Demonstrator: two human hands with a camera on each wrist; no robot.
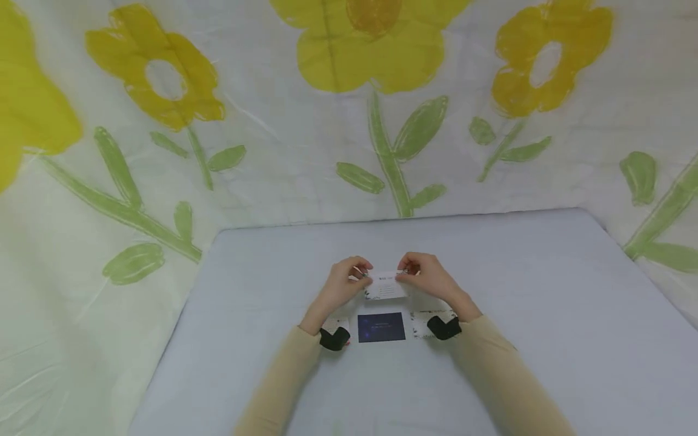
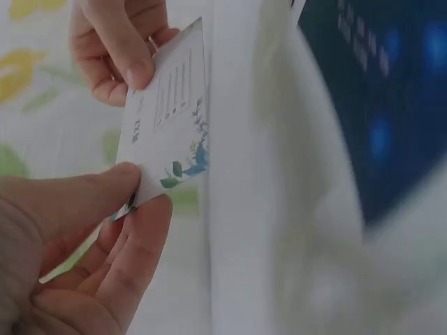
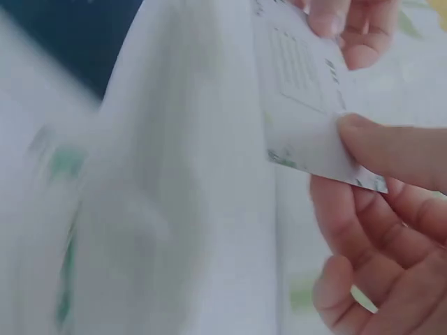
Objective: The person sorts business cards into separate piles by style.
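Between both hands is a white business card [image 1: 386, 287] with printed lines and leaf decoration at its corners. My left hand [image 1: 342, 281] pinches its left upper corner, thumb on the printed face and fingers behind, as the left wrist view shows. On the opposite corner, my right hand [image 1: 428, 275] pinches it the same way. The card is tilted, its printed side toward the head camera. Below it in the head view lies a dark blue card [image 1: 381, 327] with small text.
A leaf-edged white card [image 1: 422, 327] lies to the right of the blue one, partly behind the right wrist's black strap. Another pale card [image 1: 341, 324] lies to the left, mostly covered by the left wrist. The table [image 1: 262, 272] meets a flower-printed cloth [image 1: 272, 181] at its back edge.
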